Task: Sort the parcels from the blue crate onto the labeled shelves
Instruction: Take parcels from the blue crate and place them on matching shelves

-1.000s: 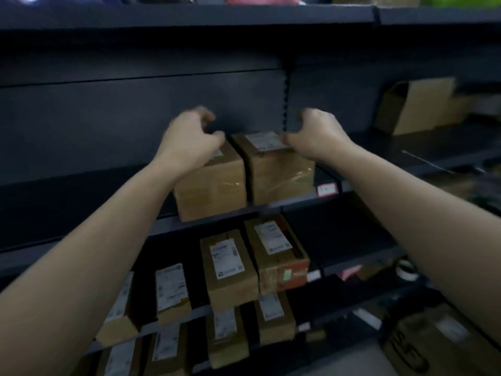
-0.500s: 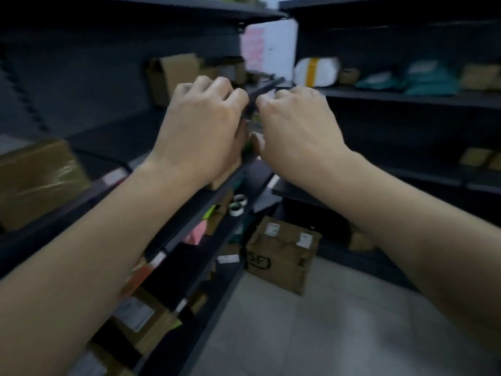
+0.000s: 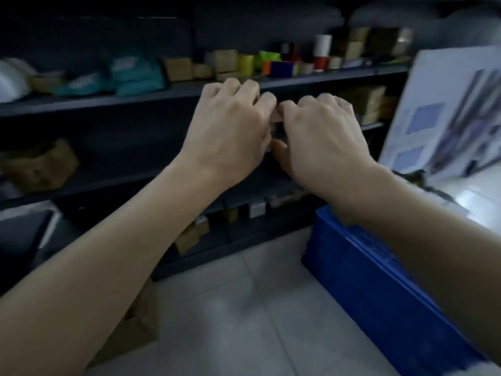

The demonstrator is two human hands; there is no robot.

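**Both hands raised side by side before the shelves**

Left hand (image 3: 230, 131) and right hand (image 3: 322, 142) are up, knuckles toward the camera, fingers curled, almost touching. A tan scrap (image 3: 276, 118) shows between them; cannot tell if it is a held parcel or if either hand grips anything. Blue crate (image 3: 379, 272) sits on the floor (image 3: 244, 308), near right, under the right forearm. Far shelves (image 3: 135, 97) carry small boxes (image 3: 177, 68) and teal bags (image 3: 135, 74). Cardboard box (image 3: 138, 324) on the floor, near left. Frame is blurred.
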